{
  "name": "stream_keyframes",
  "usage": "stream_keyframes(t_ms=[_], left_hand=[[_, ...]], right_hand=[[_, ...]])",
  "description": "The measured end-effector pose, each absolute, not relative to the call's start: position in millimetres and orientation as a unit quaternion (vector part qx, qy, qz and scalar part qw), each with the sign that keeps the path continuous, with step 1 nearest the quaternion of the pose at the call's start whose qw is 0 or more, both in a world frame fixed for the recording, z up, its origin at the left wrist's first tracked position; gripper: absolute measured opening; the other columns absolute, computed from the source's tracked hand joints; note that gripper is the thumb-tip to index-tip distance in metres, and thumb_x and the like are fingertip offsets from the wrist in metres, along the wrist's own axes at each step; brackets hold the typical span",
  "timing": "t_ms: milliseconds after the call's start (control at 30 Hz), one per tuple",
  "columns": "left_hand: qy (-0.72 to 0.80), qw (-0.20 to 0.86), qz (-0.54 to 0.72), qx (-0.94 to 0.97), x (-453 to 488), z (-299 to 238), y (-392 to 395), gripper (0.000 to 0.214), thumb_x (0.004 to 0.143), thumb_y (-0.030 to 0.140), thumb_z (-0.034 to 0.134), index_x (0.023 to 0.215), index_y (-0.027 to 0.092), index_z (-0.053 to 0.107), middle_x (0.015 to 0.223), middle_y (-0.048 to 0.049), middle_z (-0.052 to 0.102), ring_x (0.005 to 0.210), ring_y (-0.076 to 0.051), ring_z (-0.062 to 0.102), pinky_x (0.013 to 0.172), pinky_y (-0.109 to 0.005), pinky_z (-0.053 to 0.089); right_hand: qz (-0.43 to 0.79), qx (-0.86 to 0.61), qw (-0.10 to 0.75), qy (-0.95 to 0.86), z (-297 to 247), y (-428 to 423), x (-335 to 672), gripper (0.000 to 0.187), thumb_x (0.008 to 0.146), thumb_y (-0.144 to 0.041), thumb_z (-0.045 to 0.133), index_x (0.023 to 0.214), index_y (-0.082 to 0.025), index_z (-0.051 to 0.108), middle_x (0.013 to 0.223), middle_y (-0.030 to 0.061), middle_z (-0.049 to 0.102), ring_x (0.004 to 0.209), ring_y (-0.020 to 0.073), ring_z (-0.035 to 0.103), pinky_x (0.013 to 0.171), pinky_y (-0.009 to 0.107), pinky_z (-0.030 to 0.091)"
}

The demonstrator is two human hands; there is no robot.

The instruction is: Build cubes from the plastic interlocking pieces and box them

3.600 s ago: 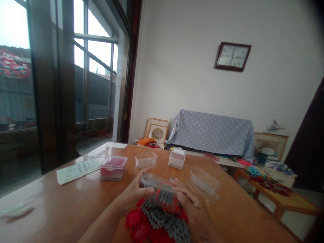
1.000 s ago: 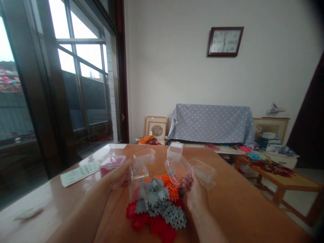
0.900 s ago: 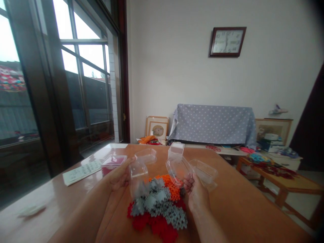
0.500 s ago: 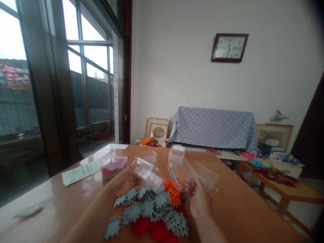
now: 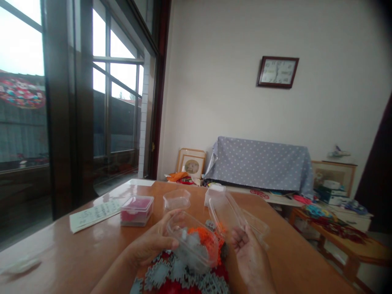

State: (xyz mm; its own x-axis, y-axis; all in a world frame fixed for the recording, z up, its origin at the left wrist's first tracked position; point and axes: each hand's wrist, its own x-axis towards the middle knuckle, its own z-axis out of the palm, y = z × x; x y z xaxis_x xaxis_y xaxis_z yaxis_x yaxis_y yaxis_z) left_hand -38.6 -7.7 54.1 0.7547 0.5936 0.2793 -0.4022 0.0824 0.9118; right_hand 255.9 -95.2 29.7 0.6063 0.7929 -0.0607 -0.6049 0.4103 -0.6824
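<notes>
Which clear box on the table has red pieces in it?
The lidded box nearest the paper sheet, leftmost on the table. The small box beside it looks empty.

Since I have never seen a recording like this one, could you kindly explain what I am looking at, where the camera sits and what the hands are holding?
There is no machine here. A person works with two bare hands, and the single picture comes from a camera worn on their head, looking forward and down over a wooden table. The left hand grips a clear plastic box, tilted above a pile of grey, red and orange interlocking pieces. The right hand holds up a clear lid. Farther off on the table are a closed box of red pieces, an empty clear tub and a sheet of paper with writing.
</notes>
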Motion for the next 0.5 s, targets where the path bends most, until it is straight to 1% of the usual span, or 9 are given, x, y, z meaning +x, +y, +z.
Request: stream_keyframes(t_ms=[100,167,233,367,433,500], left_hand=[[0.065,0.738,0.363,0.565,-40,56,-11,0.080,0.071,0.018,0.081,0.142,0.034,0.048,0.154,-0.0062,0.040,0.144,-0.033,0.035,0.121,-0.051,0.022],[0.052,0.737,0.385,0.554,-42,57,-12,0.077,0.073,0.022,0.081,0.142,0.033,0.048,0.154,-0.0071,0.041,0.147,-0.033,0.029,0.122,-0.051,0.018],[0.044,0.734,0.414,0.537,-43,58,-12,0.077,0.074,0.026,0.080,0.143,0.033,0.047,0.155,-0.0070,0.041,0.150,-0.032,0.023,0.123,-0.051,0.014],[0.042,0.733,0.452,0.506,-37,57,-13,0.080,0.075,0.029,0.080,0.146,0.035,0.044,0.159,-0.0045,0.036,0.152,-0.030,0.017,0.124,-0.049,0.008],[0.041,0.736,0.448,0.506,-31,56,-16,0.080,0.074,0.029,0.080,0.146,0.034,0.045,0.159,-0.0053,0.035,0.152,-0.030,0.017,0.124,-0.049,0.008],[0.038,0.742,0.431,0.513,-24,56,-20,0.078,0.075,0.027,0.079,0.145,0.031,0.046,0.159,-0.0072,0.036,0.152,-0.031,0.018,0.123,-0.050,0.010]], right_hand=[[0.425,-0.341,0.829,-0.126,24,-94,259,0.032,0.077,-0.036,0.080,0.101,-0.020,0.067,0.079,-0.0002,0.071,0.066,0.0114,0.065,0.059,0.021,0.055],[0.433,-0.340,0.826,-0.124,20,-93,259,0.027,0.075,-0.032,0.081,0.094,-0.018,0.067,0.074,-0.0018,0.069,0.062,0.0099,0.063,0.056,0.019,0.053],[0.444,-0.350,0.814,-0.131,18,-92,256,0.028,0.074,-0.031,0.083,0.093,-0.017,0.067,0.071,-0.0022,0.067,0.059,0.0097,0.062,0.052,0.018,0.051],[0.485,-0.374,0.772,-0.172,15,-91,243,0.034,0.071,-0.035,0.084,0.093,-0.017,0.066,0.067,-0.0023,0.065,0.050,0.0106,0.057,0.044,0.022,0.047],[0.517,-0.374,0.746,-0.191,15,-91,234,0.035,0.071,-0.038,0.084,0.093,-0.017,0.066,0.062,-0.0031,0.063,0.045,0.0104,0.053,0.042,0.023,0.046],[0.550,-0.369,0.720,-0.207,15,-92,225,0.037,0.072,-0.043,0.082,0.092,-0.017,0.067,0.060,-0.0023,0.063,0.043,0.0111,0.053,0.042,0.024,0.046]])
